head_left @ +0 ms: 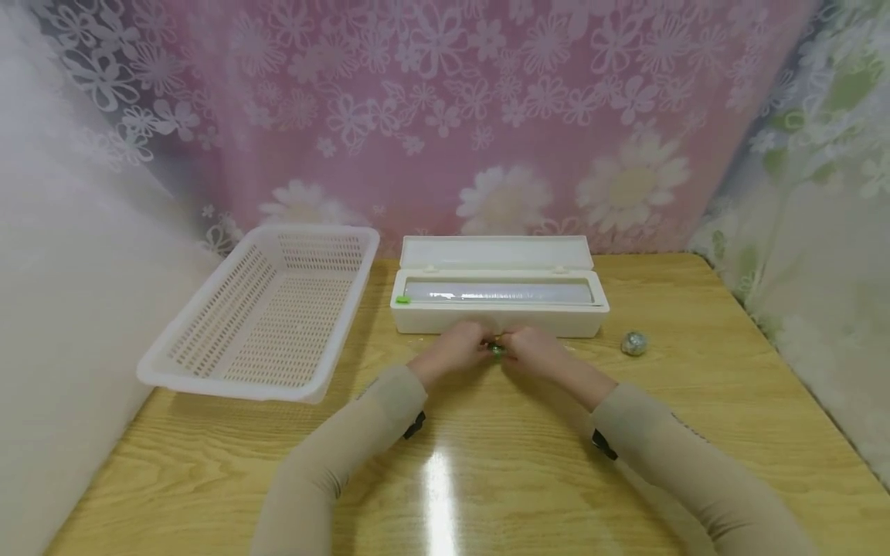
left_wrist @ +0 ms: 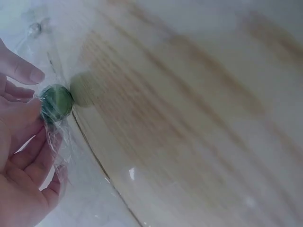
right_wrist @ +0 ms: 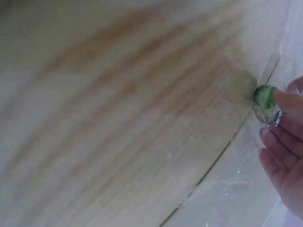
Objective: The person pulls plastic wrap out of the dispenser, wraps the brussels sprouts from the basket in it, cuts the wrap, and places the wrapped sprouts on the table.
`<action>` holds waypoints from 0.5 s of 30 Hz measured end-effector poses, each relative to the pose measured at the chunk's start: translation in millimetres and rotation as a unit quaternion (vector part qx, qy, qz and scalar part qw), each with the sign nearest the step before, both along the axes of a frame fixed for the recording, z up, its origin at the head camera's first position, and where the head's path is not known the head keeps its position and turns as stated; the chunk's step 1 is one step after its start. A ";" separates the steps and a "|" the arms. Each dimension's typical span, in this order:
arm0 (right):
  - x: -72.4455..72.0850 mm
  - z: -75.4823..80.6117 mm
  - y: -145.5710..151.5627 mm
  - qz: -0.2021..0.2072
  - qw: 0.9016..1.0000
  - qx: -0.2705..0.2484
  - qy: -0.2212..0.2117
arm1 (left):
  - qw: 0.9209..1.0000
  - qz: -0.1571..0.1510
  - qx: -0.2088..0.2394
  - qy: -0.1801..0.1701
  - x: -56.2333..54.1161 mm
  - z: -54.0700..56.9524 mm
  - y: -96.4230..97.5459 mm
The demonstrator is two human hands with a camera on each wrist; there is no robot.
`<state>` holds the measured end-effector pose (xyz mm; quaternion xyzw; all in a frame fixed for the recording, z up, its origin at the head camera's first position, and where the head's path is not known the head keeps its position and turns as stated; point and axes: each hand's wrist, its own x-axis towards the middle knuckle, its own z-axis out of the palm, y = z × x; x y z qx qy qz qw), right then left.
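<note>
Both hands meet over the table just in front of the white cling film box (head_left: 497,322). Between them is a small round green ball (left_wrist: 56,103) with paler streaks, lying in clear plastic film (left_wrist: 64,158). My left hand (head_left: 455,351) pinches the ball and its film from the left, fingers partly curled. From the other side my right hand (head_left: 537,354) holds the same ball (right_wrist: 266,98), thumb against it and fingers curled below. Loose film spreads from it across the table in both wrist views.
The box's lid (head_left: 497,252) stands raised, with a film roll (head_left: 501,293) inside and a green slider (head_left: 402,300) at the left. A film-wrapped ball (head_left: 633,344) lies right of the box. A white slotted basket (head_left: 229,388) stands at the left; a flowered curtain (head_left: 445,139) hangs behind.
</note>
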<state>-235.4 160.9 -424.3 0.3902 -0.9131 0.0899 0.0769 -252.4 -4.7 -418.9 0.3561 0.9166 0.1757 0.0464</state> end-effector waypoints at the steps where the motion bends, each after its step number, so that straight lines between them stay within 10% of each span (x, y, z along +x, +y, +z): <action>1: -1.4 0.3 0.1 -0.003 1.000 -0.003 -0.015 | 1.000 0.000 -0.004 0.002 0.3 0.7 0.0; 6: -7.0 -0.9 -1.0 -0.021 0.998 -0.005 -0.064 | 1.000 -0.005 -0.016 0.010 -0.6 -1.6 -0.9; 15: -9.5 -3.0 -6.3 -0.030 0.999 0.039 -0.012 | 0.999 0.017 -0.042 0.010 -5.4 -3.0 0.8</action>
